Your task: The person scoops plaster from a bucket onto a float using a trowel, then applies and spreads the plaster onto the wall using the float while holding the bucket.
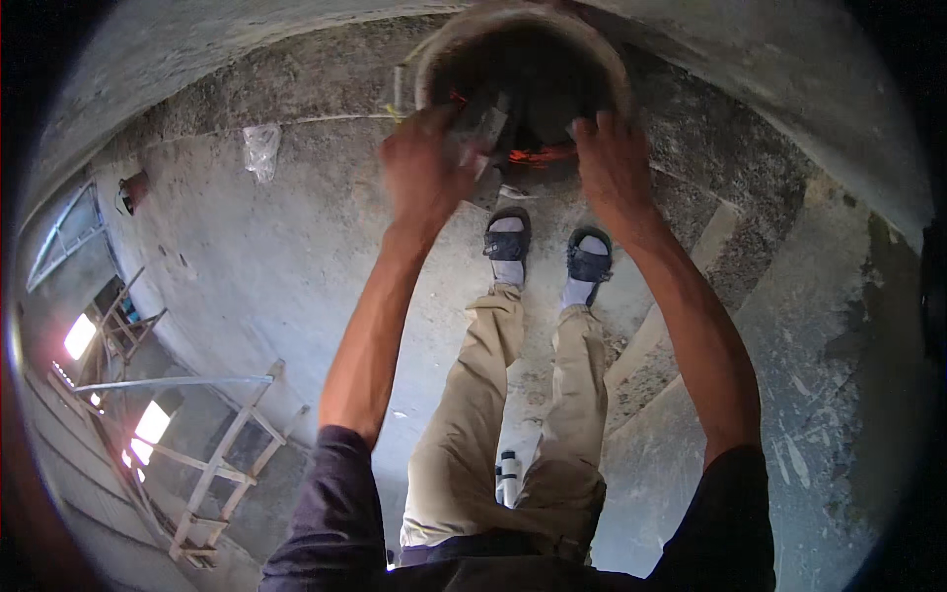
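Both my arms reach forward to a round, thick-rimmed opening [426, 74] with a dark inside. My left hand [422, 173], smeared by motion, is closed at its left edge. A pale, see-through plastic packet [485, 133] sticks out from its fingers. On the other side, my right hand [614, 170] is closed with curled fingers by the rim; what it holds, if anything, is hidden. Between the hands, orange-red strands [543, 155] show low in the opening. What else lies in the dark inside cannot be made out.
A crumpled clear plastic bag [261, 150] lies on the grey concrete floor to the left. My sandalled feet [508, 242] stand close to the opening. Wooden trestle frames [225, 469] stand at the lower left. A rough concrete strip [681, 286] runs along the right.
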The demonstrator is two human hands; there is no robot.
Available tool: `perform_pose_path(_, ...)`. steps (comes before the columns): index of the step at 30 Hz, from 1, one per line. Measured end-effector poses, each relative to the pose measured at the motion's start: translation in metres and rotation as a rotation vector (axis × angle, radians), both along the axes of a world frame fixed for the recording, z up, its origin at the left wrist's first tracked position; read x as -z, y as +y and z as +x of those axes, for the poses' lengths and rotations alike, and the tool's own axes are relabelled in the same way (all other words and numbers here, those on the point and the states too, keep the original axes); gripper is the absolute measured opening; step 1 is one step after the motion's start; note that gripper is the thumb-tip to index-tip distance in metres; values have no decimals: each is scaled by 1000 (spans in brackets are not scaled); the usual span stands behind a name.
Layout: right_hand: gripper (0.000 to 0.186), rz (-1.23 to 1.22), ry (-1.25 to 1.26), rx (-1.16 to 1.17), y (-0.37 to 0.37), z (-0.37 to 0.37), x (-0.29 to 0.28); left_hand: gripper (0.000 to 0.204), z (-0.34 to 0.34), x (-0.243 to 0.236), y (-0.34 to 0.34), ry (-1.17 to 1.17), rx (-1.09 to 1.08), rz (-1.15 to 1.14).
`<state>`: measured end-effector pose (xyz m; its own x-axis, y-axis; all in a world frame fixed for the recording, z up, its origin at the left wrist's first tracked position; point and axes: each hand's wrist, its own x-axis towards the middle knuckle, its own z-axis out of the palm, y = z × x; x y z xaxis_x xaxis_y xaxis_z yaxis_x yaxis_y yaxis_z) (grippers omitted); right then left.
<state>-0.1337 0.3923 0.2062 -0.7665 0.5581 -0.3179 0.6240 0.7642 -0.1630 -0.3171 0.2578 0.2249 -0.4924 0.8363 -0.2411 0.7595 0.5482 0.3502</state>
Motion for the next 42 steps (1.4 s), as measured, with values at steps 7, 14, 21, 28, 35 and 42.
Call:
perform_pose_path(7, 27, 57, -93, -93, -1, -7, 15, 39, -9, -18, 48, 102, 151, -358)
perform_pose_path(14, 30, 112, 105, -50, -1, -2, 13, 27, -109, -66, -75, -992, -714, 161)
perform_pose_path(21, 40, 23, 61, 10, 2, 0, 13, 24, -124, 23, -147, -931, -1128, 474)
perform_pose_path(28, 44, 49, 23, -65, 1, 0, 16, 33, -139, 170, -82, -336, -654, -105)
perform_pose_path(35, 45, 46, -96, -50, 0, -6, 16, 49, -143, 164, -13, -291, -96, -509)
perform_pose_path(42, 41, -90, -72, 45, 9, -12, -9, 53, -82, 87, 0, -840, -559, 484)
